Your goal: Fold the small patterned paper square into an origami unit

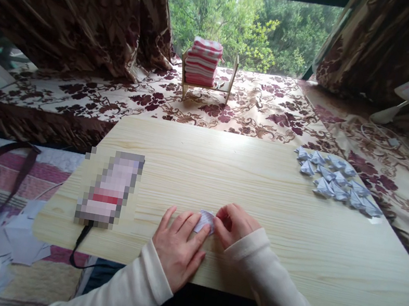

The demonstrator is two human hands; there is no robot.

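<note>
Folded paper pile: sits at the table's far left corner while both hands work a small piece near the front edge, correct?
Not quite. The head view shows the folded paper pile at the table's far right corner. Both hands, left and right, do work the small paper piece near the front edge.
</note>
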